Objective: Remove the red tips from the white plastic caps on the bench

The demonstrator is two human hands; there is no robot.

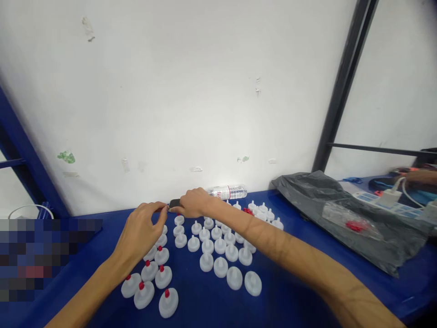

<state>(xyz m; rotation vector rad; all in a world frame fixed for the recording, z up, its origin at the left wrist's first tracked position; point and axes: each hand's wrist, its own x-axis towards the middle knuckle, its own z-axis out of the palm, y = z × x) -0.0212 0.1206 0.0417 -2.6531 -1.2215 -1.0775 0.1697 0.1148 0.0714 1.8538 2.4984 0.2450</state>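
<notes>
My left hand [143,226] reaches to the back of the blue table, thumb and fingers pinched together; what lies between them is too small to make out. Beside it, my right hand [195,202] is closed around a small black object [175,202], whose end points at my left fingertips. Several white nozzle caps with red tips [168,302] stand below and beside my left hand. Several plain white nozzle caps [220,267] stand in loose rows under and in front of my right forearm, which hides some of them.
A clear plastic bottle [232,191] lies against the white wall [205,91]. Small red pieces [248,211] lie among the far caps. At the right, a grey plastic bag [307,196] carries a clear bag with red pieces [357,225]. Another person's hand [421,177] shows beyond the post [336,105].
</notes>
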